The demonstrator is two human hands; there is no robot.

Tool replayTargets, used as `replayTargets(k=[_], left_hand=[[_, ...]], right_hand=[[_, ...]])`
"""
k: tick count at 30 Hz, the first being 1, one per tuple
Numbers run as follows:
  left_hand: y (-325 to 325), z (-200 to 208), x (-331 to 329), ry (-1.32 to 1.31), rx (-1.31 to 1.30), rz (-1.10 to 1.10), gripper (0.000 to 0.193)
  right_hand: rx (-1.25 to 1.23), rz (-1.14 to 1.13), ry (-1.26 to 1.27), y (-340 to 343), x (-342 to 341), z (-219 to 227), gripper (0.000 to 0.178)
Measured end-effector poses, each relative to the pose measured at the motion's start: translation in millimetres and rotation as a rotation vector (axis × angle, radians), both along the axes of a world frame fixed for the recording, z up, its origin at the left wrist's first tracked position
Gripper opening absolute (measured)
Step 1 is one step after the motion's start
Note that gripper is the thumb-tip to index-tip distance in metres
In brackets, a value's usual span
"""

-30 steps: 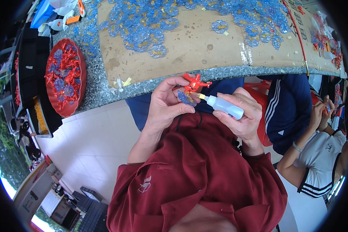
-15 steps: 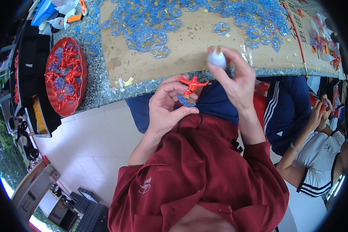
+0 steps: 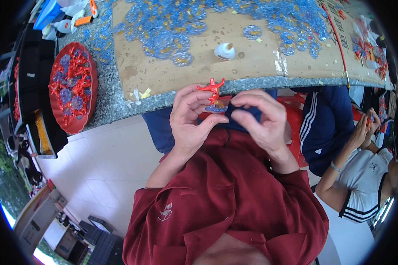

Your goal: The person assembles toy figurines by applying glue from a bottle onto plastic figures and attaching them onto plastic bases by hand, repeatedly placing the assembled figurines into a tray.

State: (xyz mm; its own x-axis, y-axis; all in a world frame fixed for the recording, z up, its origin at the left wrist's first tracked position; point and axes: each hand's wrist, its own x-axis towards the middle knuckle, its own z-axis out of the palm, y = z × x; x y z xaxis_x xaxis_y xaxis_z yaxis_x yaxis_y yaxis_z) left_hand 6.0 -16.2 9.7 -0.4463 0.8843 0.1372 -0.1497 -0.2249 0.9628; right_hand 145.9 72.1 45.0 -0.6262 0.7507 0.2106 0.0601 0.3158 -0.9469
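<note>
Just short of the cardboard (image 3: 199, 73), the left hand (image 3: 188, 121) grips the red figure (image 3: 213, 89) on its blue base (image 3: 217, 107). The right hand (image 3: 265, 117), which held the white bottle (image 3: 223, 52) half a second ago, hovers beside the base, thumb and finger parted. The bottle now stands on the cardboard, nearer than the blue discs (image 3: 166, 37).

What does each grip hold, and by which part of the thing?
Left grip: red figurine, apparently by its translucent blue base. Right grip: nothing visible.

Brightly lit; pale tiled floor (image 3: 106, 163).
Grey speckled worktop (image 3: 108, 95); red seat (image 3: 296, 117) at right; green foliage (image 3: 6, 187) far left.
</note>
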Motion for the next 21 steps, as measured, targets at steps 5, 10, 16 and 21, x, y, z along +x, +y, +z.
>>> replayTargets(k=[5, 10, 16, 21], left_hand=[[1.2, 3.8, 5.4, -0.027, 0.011, -0.038, 0.04], [-3.7, 6.2, 5.6, -0.048, 0.036, -0.04, 0.028], [-4.7, 9.1, 7.9, -0.207, -0.072, 0.012, 0.02], [-4.7, 1.7, -2.4, -0.006, -0.068, 0.031, 0.016]], right_hand=[[-0.093, -0.011, 0.097, -8.5, -0.2, -9.7, 0.031], [-0.147, 0.039, 0.135, -5.5, 4.0, -16.8, 0.027], [0.237, -0.005, 0.089, -7.9, 3.2, -13.0, 0.023], [0.229, -0.057, 0.081, -12.6, 3.4, -13.4, 0.024]])
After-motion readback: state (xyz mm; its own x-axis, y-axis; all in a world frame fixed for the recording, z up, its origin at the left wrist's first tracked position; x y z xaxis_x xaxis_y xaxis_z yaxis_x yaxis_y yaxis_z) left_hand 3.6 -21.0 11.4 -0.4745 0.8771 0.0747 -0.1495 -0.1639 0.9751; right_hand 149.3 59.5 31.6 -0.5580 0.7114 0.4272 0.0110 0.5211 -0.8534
